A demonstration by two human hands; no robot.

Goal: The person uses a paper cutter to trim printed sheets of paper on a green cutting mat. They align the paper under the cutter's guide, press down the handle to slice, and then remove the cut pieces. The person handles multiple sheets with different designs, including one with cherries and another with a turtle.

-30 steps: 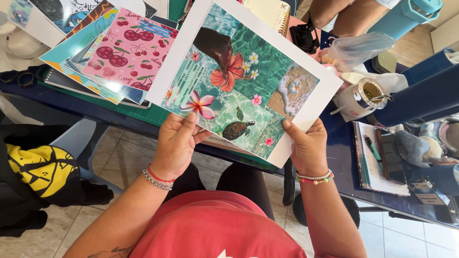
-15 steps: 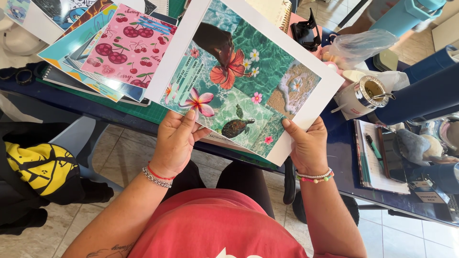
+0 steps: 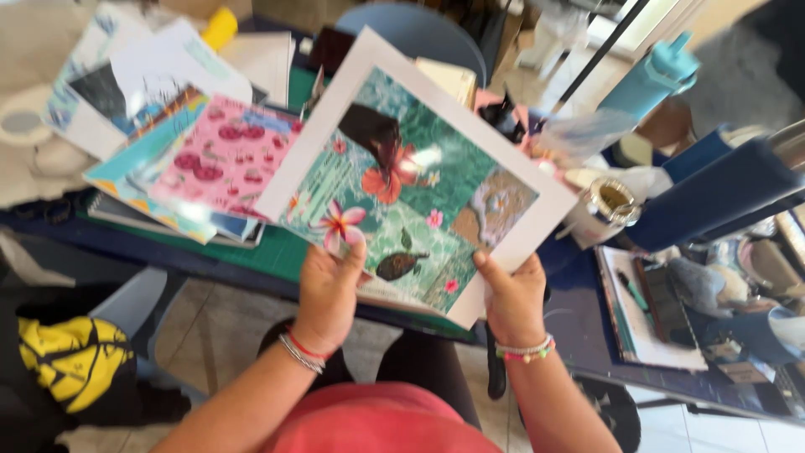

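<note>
A cluttered craft table (image 3: 251,256) lies below; left hand (image 3: 329,294) and right hand (image 3: 513,300) pinch the white-bordered collage (image 3: 415,180) at seven and five o'clock, cherry paper (image 3: 222,155) at nine

- Left hand (image 3: 329,294): raised, fingers curled upward, thumb pressed forward in a closed pinch grip; wrist banded with bracelets.
- Right hand (image 3: 513,295): level with the left grip, well apart, thumb up, likewise pinching; beaded bracelets below.
- Forearms: bare, converging toward the torso.

Bright daylight from upper right — motion-blurred throughout, glare on the collage (image 3: 411,189).
</note>
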